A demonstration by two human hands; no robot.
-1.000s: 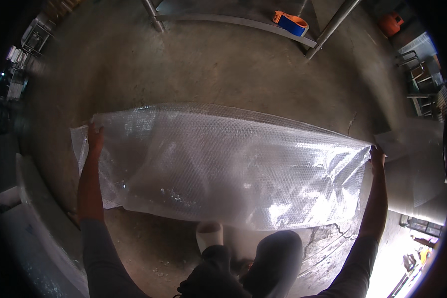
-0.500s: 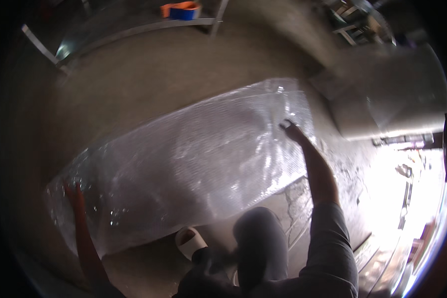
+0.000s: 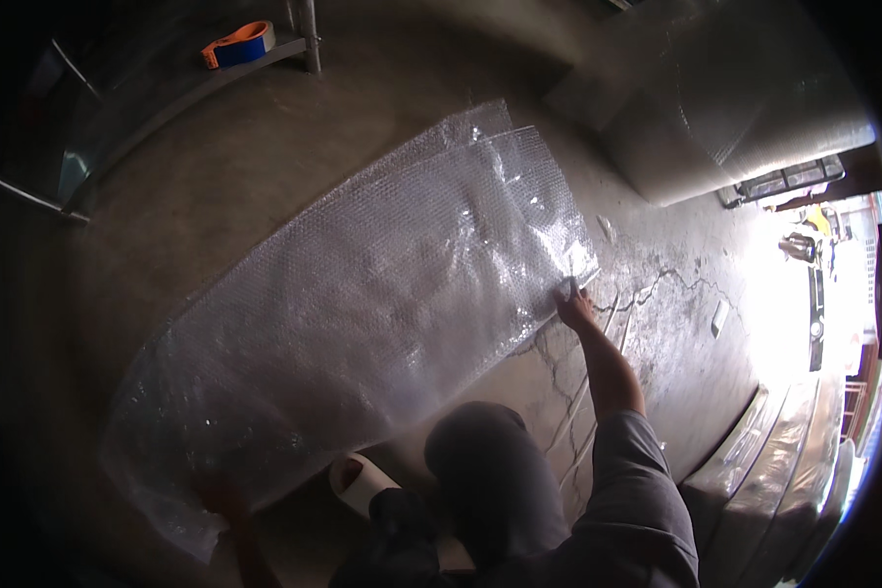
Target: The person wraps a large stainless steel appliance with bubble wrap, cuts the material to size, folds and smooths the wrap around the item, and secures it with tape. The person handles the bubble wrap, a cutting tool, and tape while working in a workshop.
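Observation:
A long sheet of clear bubble wrap (image 3: 363,304) stretches diagonally over the concrete floor, from lower left to upper right. My right hand (image 3: 571,304) pinches its near right corner. My left hand (image 3: 223,502) grips the lower left end, partly hidden behind the plastic. My knee and a white shoe (image 3: 363,480) sit just below the sheet.
A big roll of bubble wrap (image 3: 735,108) lies at the upper right. An orange and blue tape dispenser (image 3: 237,45) rests on a metal frame at the top left, beside a metal post (image 3: 309,34). The floor (image 3: 647,294) is cracked near my right hand. Wrapped flat panels (image 3: 784,470) lie at the lower right.
The view has swung right, and the sheet now lies lower and more spread along the floor. My right hand has come down to the near right corner.

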